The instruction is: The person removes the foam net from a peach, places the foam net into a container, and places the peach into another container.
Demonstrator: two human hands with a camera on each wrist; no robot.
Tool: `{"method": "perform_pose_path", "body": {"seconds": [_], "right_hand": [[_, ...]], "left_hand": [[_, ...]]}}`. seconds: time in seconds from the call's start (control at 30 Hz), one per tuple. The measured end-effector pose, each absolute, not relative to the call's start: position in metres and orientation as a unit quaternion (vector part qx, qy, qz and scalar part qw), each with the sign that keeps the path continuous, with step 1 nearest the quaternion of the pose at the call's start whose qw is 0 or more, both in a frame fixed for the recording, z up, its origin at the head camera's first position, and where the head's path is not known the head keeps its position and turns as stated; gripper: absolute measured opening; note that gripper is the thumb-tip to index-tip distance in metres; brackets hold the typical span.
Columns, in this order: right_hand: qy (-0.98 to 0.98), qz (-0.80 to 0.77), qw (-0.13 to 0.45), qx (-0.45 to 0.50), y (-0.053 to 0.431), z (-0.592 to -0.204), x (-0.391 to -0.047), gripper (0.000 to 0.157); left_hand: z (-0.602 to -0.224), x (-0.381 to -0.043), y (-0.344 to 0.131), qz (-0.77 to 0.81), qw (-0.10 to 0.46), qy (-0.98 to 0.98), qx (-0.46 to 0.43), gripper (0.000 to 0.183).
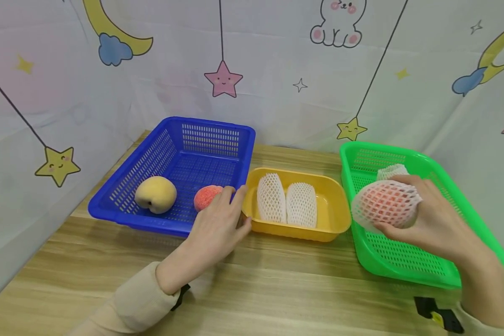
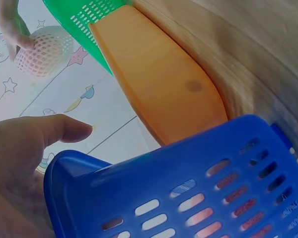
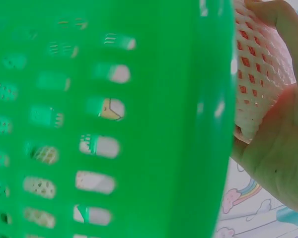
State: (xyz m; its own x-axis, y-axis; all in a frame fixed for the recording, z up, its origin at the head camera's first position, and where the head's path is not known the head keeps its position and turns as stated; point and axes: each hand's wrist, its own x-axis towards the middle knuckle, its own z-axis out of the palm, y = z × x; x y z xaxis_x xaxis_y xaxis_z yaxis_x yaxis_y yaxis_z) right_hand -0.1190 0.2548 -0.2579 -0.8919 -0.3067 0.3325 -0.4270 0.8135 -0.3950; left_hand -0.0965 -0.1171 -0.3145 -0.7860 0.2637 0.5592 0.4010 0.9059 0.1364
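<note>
My right hand (image 1: 438, 219) grips a reddish round fruit in a white foam net (image 1: 384, 205), held above the green basket (image 1: 363, 249). In the right wrist view the basket's wall hides part of the netted fruit (image 3: 258, 74). Over the front right corner of the blue basket (image 1: 130, 219) is my left hand (image 1: 220, 221), fingers loosely bent near the rim, thumb apart from them. Partly behind it lies a red fruit (image 1: 206, 197) in that basket. The left wrist view shows the thumb (image 2: 64, 129) outside the basket; the other fingers are hidden.
A yellow peach (image 1: 155, 193) lies in the blue basket's left front. Between the baskets, a yellow tray (image 1: 329, 210) holds two white foam nets (image 1: 301, 205). Another white foam net (image 1: 391, 171) shows at the back of the green basket. A printed curtain (image 1: 277, 112) hangs behind the wooden table (image 1: 277, 289).
</note>
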Motion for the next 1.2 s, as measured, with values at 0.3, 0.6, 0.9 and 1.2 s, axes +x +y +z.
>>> {"method": "perform_pose_path", "body": {"seconds": [0.3, 0.6, 0.9, 1.2], "right_hand": [[-0.927, 0.259, 0.158, 0.221, 0.243, -0.252, -0.118, 0.085], [-0.922, 0.28, 0.14, 0.227, 0.231, -0.247, -0.119, 0.085], [-0.915, 0.278, 0.154, 0.249, 0.227, -0.246, -0.119, 0.086], [-0.901, 0.311, 0.139, 0.27, 0.209, -0.248, -0.124, 0.081]], "left_hand": [[-0.314, -0.097, -0.113, -0.138, 0.277, -0.933, -0.184, 0.053], [-0.312, -0.098, -0.108, -0.14, 0.28, -0.932, -0.182, 0.053], [-0.311, -0.102, -0.099, -0.119, 0.315, -0.92, -0.199, 0.048], [-0.311, -0.106, -0.087, -0.093, 0.318, -0.918, -0.218, 0.035]]}}
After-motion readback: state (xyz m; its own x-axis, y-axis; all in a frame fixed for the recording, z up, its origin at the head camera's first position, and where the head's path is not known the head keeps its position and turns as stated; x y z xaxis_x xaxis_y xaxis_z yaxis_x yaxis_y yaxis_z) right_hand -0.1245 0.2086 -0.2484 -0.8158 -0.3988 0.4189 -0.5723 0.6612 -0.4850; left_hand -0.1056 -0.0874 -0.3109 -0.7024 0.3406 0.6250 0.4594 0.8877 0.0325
